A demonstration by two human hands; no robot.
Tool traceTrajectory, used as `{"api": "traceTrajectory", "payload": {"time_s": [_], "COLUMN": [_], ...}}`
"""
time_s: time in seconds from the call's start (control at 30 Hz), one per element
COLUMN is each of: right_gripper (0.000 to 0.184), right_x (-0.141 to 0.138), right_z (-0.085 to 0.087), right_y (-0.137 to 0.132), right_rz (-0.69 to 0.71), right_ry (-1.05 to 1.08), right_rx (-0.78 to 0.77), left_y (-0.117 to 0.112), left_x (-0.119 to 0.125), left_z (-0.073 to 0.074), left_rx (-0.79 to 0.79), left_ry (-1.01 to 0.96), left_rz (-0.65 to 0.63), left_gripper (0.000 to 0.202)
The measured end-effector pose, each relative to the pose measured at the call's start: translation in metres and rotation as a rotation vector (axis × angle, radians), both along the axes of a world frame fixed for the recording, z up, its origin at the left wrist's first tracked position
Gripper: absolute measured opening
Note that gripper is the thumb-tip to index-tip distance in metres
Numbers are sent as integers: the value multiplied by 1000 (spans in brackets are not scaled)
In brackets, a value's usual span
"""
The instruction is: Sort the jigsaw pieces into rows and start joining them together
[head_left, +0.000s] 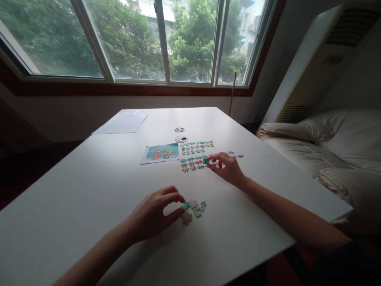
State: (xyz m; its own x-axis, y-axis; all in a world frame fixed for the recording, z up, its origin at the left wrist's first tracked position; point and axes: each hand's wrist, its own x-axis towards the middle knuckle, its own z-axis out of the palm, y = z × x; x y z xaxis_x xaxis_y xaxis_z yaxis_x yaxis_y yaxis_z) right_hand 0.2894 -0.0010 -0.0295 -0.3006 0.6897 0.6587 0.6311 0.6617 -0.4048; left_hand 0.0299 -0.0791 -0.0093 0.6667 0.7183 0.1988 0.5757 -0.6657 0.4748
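My right hand (228, 167) pinches a green jigsaw puzzle piece (206, 161) between thumb and fingertips, just over the laid-out pieces. Spaced rows of small teal and multicoloured puzzle pieces (192, 151) lie beneath and behind it, partly hidden by the fingers. My left hand (160, 208) rests at a small loose pile of puzzle pieces (197, 212) nearer to me. Its thumb and forefinger are apart, their tips at the pile's left edge by a teal piece (186, 205). Left of the rows lies a cartoon picture sheet (162, 153) with pink and yellow figures.
Two round flat items (181, 139) lie behind the rows on the white table (125, 174). A pale sheet (120, 123) is at the far left. Beyond the table's right edge stands a cream sofa (297, 147); windows (190, 43) are behind.
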Motion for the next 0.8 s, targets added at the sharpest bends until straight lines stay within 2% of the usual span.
{"api": "traceTrajectory", "payload": {"time_s": [0.17,0.27,0.63,0.8], "right_gripper": [21,21,21,22], "right_x": [3,1,0,4], "right_z": [-1,-2,5,5], "right_y": [3,2,-2,4], "right_rz": [-22,-16,-6,-39], "right_ry": [-25,-42,-37,-102], "right_rx": [-2,5,-1,-74], "left_y": [-5,-5,-3,-2], "left_x": [1,2,3,3], "left_z": [-2,-4,-9,-10], "left_rx": [78,84,72,70], "left_ry": [199,250,210,197], "left_rz": [-35,-41,-42,-41], "left_gripper": [15,15,16,18]}}
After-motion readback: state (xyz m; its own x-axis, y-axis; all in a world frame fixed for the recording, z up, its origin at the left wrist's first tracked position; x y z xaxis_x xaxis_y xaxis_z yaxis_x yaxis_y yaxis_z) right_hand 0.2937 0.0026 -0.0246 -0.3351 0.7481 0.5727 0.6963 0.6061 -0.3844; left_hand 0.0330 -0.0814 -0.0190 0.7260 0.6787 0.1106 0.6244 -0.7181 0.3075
